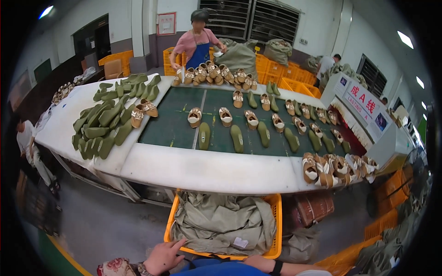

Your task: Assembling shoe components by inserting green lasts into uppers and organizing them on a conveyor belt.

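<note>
My left hand (164, 257) is low in the head view, fingers stretched out, beside the near left corner of a yellow plastic crate (279, 225). It holds nothing that I can see. My right hand (258, 262) lies close to my blue apron, its fingers hidden; a black band circles that wrist. Grey-green sacking (216, 216) fills the crate, with a small white label on it. Beyond stands a white-topped table (198, 168) with a dark green conveyor belt (177, 131). Brown-and-white shoes (225, 117) and green shoe lasts (236, 138) lie along the belt.
A heap of green lasts (103, 117) covers the table's left part. Shoes (338, 168) crowd the near right edge; more shoes (212, 71) are piled at the far side, before a co-worker (198, 46) in a blue apron. A white machine (359, 103) stands right. Orange crates (389, 193) flank me.
</note>
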The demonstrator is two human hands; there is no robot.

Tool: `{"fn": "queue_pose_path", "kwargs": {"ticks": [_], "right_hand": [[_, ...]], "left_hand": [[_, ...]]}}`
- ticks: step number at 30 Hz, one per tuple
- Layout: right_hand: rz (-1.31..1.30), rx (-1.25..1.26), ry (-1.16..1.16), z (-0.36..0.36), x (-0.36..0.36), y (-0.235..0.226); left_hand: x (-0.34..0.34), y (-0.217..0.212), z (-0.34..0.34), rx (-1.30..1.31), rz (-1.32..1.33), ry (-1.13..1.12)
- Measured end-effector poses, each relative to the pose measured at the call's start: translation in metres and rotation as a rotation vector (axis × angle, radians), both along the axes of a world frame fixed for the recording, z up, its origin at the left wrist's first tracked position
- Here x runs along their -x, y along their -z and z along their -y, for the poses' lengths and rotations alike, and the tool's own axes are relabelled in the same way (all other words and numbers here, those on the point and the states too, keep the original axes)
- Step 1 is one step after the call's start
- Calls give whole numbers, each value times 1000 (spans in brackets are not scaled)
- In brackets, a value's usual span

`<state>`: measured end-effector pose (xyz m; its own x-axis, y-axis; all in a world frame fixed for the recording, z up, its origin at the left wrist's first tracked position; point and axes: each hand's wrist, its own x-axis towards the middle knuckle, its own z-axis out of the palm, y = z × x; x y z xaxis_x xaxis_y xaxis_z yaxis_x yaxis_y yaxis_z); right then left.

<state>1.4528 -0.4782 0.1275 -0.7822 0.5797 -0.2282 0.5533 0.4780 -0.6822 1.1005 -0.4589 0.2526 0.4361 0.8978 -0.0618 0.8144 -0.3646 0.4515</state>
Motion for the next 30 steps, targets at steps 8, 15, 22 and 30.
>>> {"fn": "queue_pose_path", "kwargs": {"ticks": [8, 15, 22, 30], "right_hand": [[45, 179, 140, -14, 70, 4], [-5, 22, 603, -17, 107, 49], [124, -22, 812, -30, 226, 18], [164, 185, 416, -67, 372, 7]], "left_hand": [[13, -37, -22, 207, 125, 65], [76, 1, -109, 200, 41, 354], [263, 37, -204, 49, -145, 407], [346, 40, -264, -59, 50, 285]]}}
